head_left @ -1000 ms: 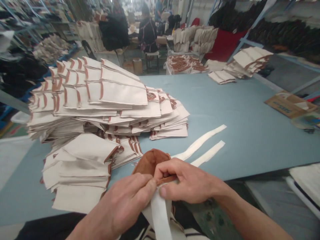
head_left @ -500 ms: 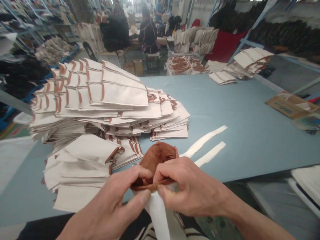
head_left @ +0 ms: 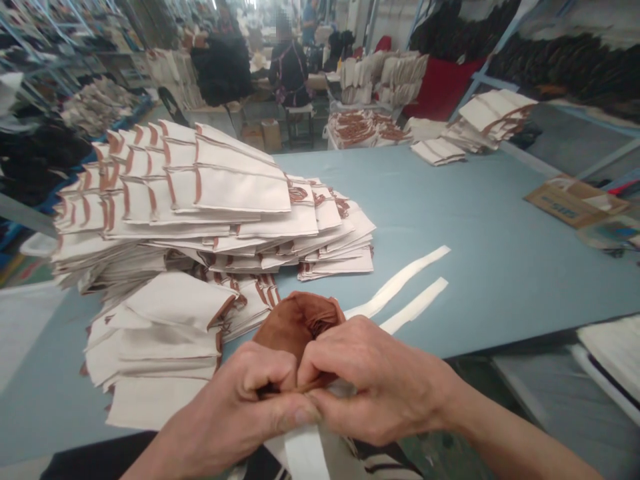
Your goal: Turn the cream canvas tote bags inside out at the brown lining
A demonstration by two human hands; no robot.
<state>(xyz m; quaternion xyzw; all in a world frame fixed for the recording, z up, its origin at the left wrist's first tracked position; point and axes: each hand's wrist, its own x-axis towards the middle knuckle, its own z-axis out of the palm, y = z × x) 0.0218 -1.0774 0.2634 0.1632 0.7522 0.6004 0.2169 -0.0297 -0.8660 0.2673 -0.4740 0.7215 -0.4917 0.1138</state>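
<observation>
Grip looks tight: my left hand (head_left: 245, 400) and right hand (head_left: 373, 380) pinch shut on the bunched brown fabric (head_left: 297, 320) at the near edge of the table (head_left: 475, 220). I judge uneven pulling could slip it or skew its white strap (head_left: 305, 453).

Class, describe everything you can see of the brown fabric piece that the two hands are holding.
The brown fabric piece looks soft and suede-like, rust brown, bunched into a rounded, wrinkled mound. It sits above the near edge of the blue table. The left hand and right hand pinch its lower edge together, where it meets a white strip hanging below.
</observation>
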